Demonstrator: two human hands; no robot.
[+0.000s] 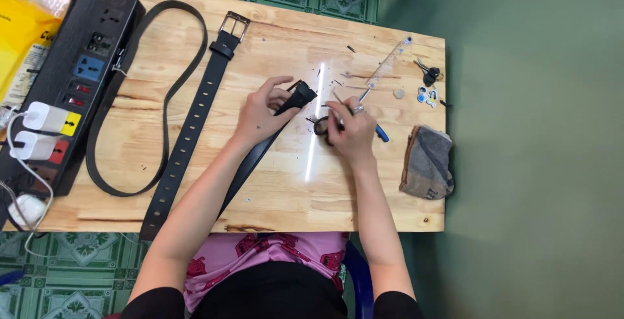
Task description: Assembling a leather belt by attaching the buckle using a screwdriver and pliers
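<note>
My left hand point(263, 109) grips the tip of a black belt strip point(300, 94) that runs back under my forearm toward the table's near edge. My right hand point(351, 129) holds black-handled scissors point(323, 126), blades pointing up and left close to the strip's end. A second black belt with holes and a metal buckle point(233, 26) lies looped on the left half of the wooden table point(286, 189). Small black offcuts lie scattered near the hands.
A black power strip point(78, 78) with white plugs lies along the left edge beside a yellow bag point(19, 33). A clear ruler point(388, 64), keys point(428, 75), a blue pen point(381, 133) and a folded grey cloth point(427, 163) sit at the right.
</note>
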